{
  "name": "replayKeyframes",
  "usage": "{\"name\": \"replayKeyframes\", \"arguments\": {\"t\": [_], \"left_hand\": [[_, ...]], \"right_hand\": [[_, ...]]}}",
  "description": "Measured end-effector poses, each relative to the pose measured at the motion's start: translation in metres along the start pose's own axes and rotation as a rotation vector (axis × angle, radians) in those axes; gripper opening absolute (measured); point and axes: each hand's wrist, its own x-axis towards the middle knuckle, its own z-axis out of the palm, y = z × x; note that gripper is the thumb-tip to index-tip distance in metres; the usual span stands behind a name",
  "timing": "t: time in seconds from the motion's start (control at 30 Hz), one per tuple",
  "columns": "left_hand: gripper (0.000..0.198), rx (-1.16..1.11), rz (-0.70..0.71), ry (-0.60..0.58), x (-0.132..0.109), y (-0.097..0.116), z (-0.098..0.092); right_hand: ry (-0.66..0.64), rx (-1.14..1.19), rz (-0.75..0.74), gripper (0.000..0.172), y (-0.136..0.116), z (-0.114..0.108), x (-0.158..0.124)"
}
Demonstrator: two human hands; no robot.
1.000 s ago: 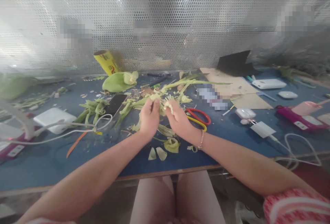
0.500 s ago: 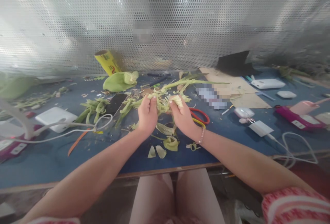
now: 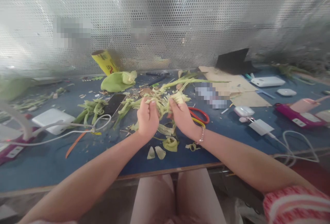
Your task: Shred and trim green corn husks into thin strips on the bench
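Both my hands are side by side over the middle of the blue table [image 3: 103,162]. My left hand [image 3: 147,117] is closed on pale green plant material, thumb pressed to the fingers. A little apart from it, my right hand [image 3: 182,115], with a bracelet at the wrist, pinches a pale green plant piece [image 3: 180,97]. Shredded stems and leaves lie under and behind the hands. Nearer me are a curled green leaf [image 3: 170,144] and two small pale petals [image 3: 160,152]. The fingertips are partly hidden by the plant pieces.
Behind stand a yellow tube [image 3: 105,62] and a large green leaf [image 3: 117,82]. At left are a black phone [image 3: 114,104], a white box [image 3: 53,120] and cables; at right, red scissors handles [image 3: 199,115], cardboard [image 3: 239,88], a white charger [image 3: 261,127] and a purple power strip [image 3: 300,115].
Both hands stay in nearly the same place, still closed on plant pieces. The view has shifted slightly.
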Motion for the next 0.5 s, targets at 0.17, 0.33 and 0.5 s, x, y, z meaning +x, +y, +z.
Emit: {"name": "replayKeyframes", "arguments": {"t": [0.17, 0.33, 0.5], "left_hand": [[0.021, 0.035, 0.121, -0.006, -0.0034, -0.0068, -0.0040], [0.020, 0.042, 0.143, -0.023, -0.0031, -0.0046, -0.0061], [0.025, 0.020, -0.085, 0.005, 0.0005, -0.0008, -0.0021]], "right_hand": [[-0.028, 0.084, 0.090, 0.032, 0.0012, 0.0029, 0.0008], [-0.034, 0.146, 0.134, 0.035, 0.0000, 0.0027, 0.0015], [-0.088, 0.033, 0.102, 0.032, -0.0038, -0.0023, 0.0034]]}}
